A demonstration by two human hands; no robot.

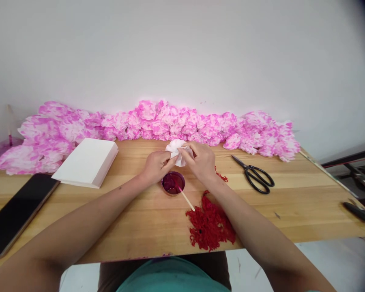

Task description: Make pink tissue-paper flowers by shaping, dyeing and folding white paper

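Note:
Both my hands hold a white paper flower (177, 146) with thin ruffled layers, above the middle of the table. My left hand (157, 166) pinches its left side, and my right hand (201, 159) has its fingers closed on the right side. Just below them stands a small round bowl of dark magenta liquid (170, 183). A thin stick with a magenta-stained end (187, 198) leans out of it toward a heap of red yarn pieces (211, 225), which lies beneath my right forearm.
Pink-and-white paper flowers (182, 121) line the wall. At left lie a stack of white paper (86, 162) and a black phone (21, 213). Black-handled scissors (257, 176) rest at right; another black-handled tool (360, 213) sits by the right edge.

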